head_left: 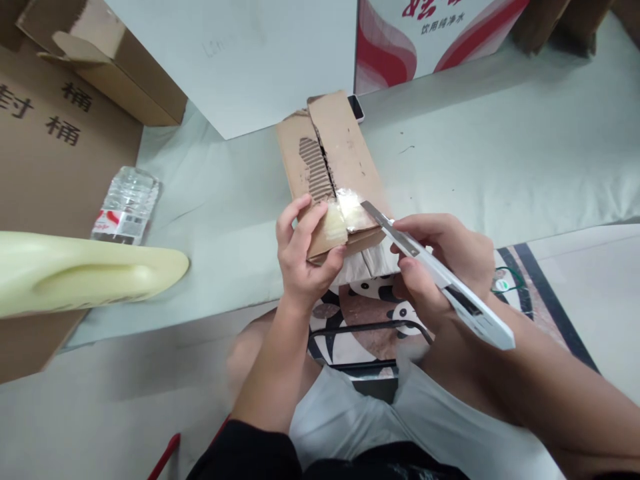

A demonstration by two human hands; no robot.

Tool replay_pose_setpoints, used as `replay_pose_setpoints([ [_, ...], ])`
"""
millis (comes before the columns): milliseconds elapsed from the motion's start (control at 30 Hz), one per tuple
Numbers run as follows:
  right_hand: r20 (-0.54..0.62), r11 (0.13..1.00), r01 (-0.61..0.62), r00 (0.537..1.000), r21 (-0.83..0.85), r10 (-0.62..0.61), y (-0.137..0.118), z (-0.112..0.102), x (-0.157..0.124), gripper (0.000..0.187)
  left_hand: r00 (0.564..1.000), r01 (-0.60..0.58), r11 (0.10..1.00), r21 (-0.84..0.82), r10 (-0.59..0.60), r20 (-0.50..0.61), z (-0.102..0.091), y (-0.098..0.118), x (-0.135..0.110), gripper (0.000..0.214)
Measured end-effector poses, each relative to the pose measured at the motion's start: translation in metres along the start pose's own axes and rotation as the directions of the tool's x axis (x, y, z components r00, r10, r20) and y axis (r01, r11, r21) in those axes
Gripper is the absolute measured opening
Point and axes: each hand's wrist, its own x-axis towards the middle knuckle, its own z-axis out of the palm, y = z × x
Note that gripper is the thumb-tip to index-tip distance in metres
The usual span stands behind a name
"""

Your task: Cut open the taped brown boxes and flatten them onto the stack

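A small brown cardboard box [350, 143] lies on the pale cloth-covered table, its top flaps meeting along a dark seam. Left of that seam the surface is torn down to corrugated ridges. Shiny clear tape [353, 210] covers the seam at the near end. My left hand [307, 250] grips the box's near left corner, thumb on the near side and fingers on top. In my right hand [445, 260] is a white utility knife [450, 287] with its blade out. The blade tip is at the taped part near the right edge; whether it touches cannot be made out.
A clear plastic bottle [127, 207] lies at the left, behind a pale yellow curved object [95, 273]. Large cartons [45, 147] stand at the left; a white panel [280, 53] and a red-and-white carton [430, 40] stand behind. A phone [357, 108] pokes out behind the box.
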Motion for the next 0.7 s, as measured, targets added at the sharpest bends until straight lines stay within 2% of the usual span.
replay_pose_setpoints([
  [167, -0.128, 0.998, -0.017, 0.992, -0.055, 0.010, 0.004, 0.005, -0.007, 0.022, 1.000, -0.006, 1.000, -0.014, 0.006, -0.001, 0.002, 0.002, 0.001, 0.051],
  [267, -0.156, 0.995, 0.013, 0.987, -0.098, -0.028, 0.004, 0.008, -0.008, 0.025, 1.000, -0.007, 1.000, -0.003, 0.007, 0.019, 0.004, 0.003, 0.002, 0.051],
  [367, -0.145, 0.988, 0.066, 0.986, -0.138, -0.086, 0.003, 0.012, -0.005, 0.026, 1.000, -0.012, 1.000, 0.006, 0.012, 0.020, 0.005, 0.004, 0.002, 0.051],
  [500, -0.089, 0.977, 0.075, 0.992, -0.197, -0.094, 0.001, 0.017, -0.002, 0.024, 1.000, 0.007, 1.000, 0.029, -0.008, 0.028, 0.005, 0.005, 0.002, 0.053],
  [700, -0.012, 0.958, 0.107, 0.993, -0.267, -0.114, -0.006, 0.011, 0.002, 0.022, 0.995, 0.071, 0.997, -0.018, -0.070, 0.065, 0.005, 0.011, 0.003, 0.053],
])
